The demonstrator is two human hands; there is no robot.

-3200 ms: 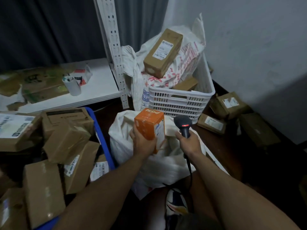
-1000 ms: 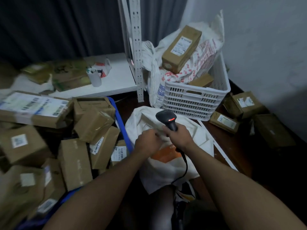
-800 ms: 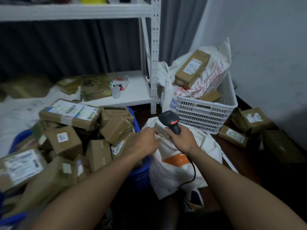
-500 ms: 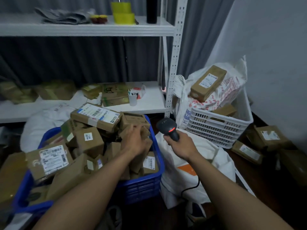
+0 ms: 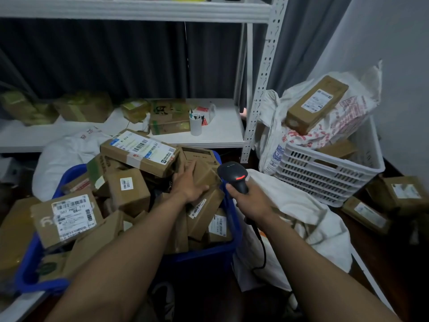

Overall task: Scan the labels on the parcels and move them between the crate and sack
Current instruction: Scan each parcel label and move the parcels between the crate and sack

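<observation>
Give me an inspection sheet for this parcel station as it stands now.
Surface: dark floor, partly shadowed.
Job's things: blue crate heaped above its rim with cardboard parcels; white sack slumped right of it, contents hidden; scanner with red light lit.
Clutter: loose parcels on the floor by the wall; white basket holding a printed bag and a long box.
Hands: left hand laid on a small parcel at the crate's right end; right hand gripping the scanner.
Cables: scanner cord hanging over the sack.
Surroundings: white shelving with boxes and a pen cup; dark curtain, pale wall.
</observation>
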